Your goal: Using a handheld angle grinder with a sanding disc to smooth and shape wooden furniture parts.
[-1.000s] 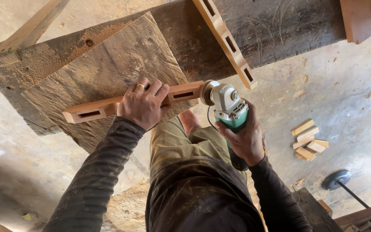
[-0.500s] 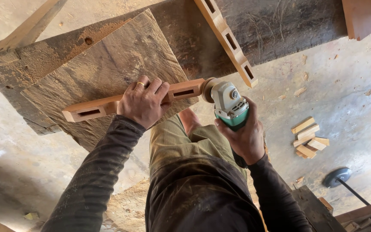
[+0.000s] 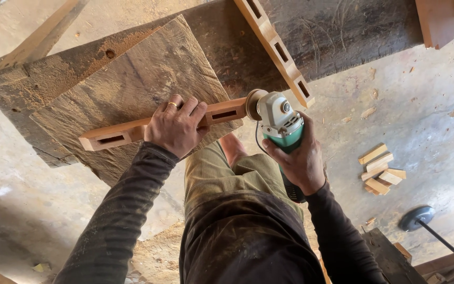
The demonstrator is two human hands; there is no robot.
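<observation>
While the left hand point(image 3: 177, 129) presses down, fingers curled over and clamped on the slotted wooden rail point(image 3: 158, 128), the right hand point(image 3: 300, 160) is wrapped tight around the green body of an angle grinder point(image 3: 279, 126), so the two hands sit well apart with the rail's free end between them. That rail is the landmark: it lies across the near edge of a rough, weathered slab serving as the tabletop point(image 3: 127, 79), its right end jutting past the slab's corner, and the grinder's sanding disc point(image 3: 252, 104) meets that end, touching it or very nearly, though the contact line itself is too small to tell for certain. Beyond the rail, further up the slab, a second slotted rail point(image 3: 277, 50) leans at a slant. To the right of the rail and lower, on the concrete floor point(image 3: 421, 121), lies a small heap of short wood offcuts point(image 3: 380, 171), and further right again a dark round disc on a rod point(image 3: 415, 217). Judging by the pose, the step in hand is dressing the end face of the rail. A next move would call for a steady downward hold on the rail so it does not chatter, and for keeping the disc flat and lightly loaded against the end grain.
</observation>
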